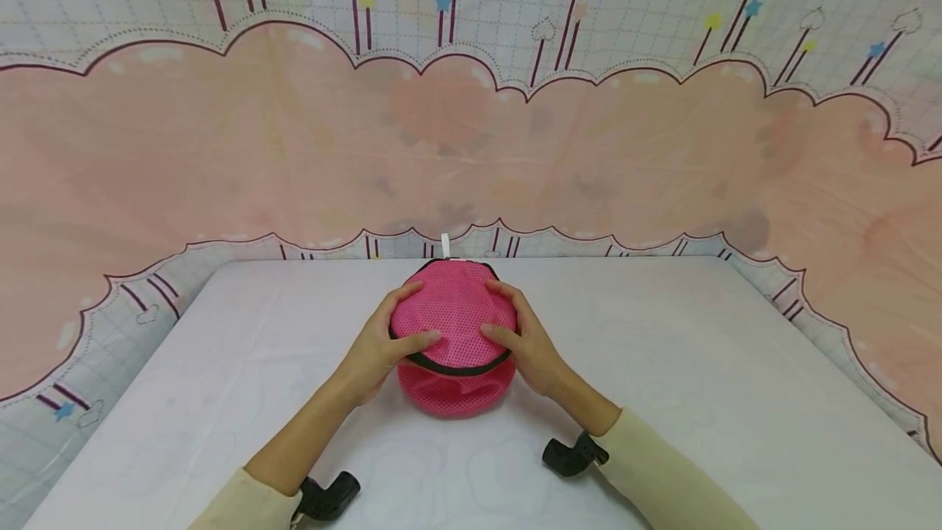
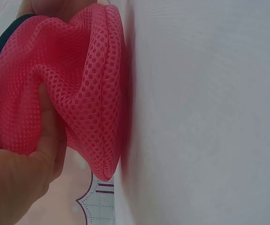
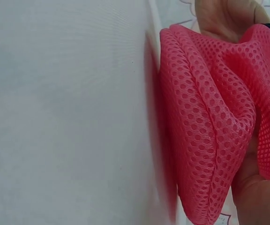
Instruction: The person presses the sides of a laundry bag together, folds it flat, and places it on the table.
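Note:
A round pink mesh bag (image 1: 454, 313) with black trim round its top stands on the white table, its sides creased and sagging. My left hand (image 1: 383, 342) grips the bag's left side, thumb lying over the top. On the opposite side my right hand (image 1: 531, 338) holds it the same way, thumb also on top. In the left wrist view the mesh side (image 2: 102, 89) bulges out below the fingers and its bottom seam meets the table. Folded mesh (image 3: 200, 126) fills much of the right wrist view. Whether anything lies inside the bag is hidden.
The white table (image 1: 662, 366) stretches out around the bag. A small white tag (image 1: 445, 245) sticks up behind it. Beyond the table's far edge hangs a peach and white printed cloth (image 1: 471, 129). Black camera mounts (image 1: 327, 497) sit at both wrists.

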`<state>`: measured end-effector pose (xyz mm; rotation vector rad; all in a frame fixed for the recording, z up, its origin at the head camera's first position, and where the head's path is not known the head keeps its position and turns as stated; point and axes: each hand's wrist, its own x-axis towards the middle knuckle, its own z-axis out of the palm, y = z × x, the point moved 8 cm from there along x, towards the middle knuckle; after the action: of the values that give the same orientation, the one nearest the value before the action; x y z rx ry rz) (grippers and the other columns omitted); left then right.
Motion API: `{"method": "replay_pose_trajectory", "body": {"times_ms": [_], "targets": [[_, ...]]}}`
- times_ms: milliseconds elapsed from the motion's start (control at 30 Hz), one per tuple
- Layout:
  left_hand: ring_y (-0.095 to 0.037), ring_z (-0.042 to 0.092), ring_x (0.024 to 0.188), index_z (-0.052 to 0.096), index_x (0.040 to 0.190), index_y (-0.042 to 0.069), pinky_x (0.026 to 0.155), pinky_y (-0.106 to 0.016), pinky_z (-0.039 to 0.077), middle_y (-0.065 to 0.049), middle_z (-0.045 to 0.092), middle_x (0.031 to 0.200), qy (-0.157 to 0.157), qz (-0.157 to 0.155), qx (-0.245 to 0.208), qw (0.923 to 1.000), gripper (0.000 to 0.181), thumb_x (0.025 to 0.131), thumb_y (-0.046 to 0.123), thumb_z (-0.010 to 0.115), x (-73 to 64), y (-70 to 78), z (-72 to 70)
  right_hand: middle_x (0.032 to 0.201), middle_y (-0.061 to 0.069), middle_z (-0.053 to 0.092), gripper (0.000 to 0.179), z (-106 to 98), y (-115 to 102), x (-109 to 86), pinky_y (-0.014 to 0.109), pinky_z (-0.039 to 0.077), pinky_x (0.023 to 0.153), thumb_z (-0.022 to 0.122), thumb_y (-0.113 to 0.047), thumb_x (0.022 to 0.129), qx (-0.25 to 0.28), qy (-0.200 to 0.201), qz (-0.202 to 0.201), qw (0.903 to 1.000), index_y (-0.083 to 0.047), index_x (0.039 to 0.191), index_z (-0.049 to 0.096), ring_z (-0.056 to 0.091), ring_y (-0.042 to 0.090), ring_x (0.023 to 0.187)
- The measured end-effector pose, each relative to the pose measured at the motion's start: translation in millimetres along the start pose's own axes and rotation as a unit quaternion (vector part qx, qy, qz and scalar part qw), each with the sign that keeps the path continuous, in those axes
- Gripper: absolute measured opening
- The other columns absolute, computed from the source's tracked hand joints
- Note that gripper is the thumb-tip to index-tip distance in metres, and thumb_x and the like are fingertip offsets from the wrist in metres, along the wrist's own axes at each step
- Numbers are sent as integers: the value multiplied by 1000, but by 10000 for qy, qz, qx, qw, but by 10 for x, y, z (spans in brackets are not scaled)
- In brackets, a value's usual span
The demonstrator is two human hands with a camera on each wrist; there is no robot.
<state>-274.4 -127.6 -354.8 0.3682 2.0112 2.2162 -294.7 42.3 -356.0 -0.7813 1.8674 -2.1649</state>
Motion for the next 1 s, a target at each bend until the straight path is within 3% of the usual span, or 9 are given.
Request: {"method": "replay_pose_trajectory", "body": {"times_ms": [300,1000], "targets": [[-38,40,125,26,149,18,89,-40,50,-16,25,147,-84,-91,-426,9990,79,85,2,70,-6,-39,16,149,13,22,64,19,30,-16,27,39,101,52,-4,91,167,13,-122,9998,-7,148,23,30,29,130],[-34,44,121,26,150,18,88,-39,51,-20,27,145,-230,-124,-815,9963,82,83,-2,70,2,-138,1,149,14,22,63,56,78,-30,26,37,101,53,-1,89,495,119,-233,9984,-3,146,26,29,27,128]]}}
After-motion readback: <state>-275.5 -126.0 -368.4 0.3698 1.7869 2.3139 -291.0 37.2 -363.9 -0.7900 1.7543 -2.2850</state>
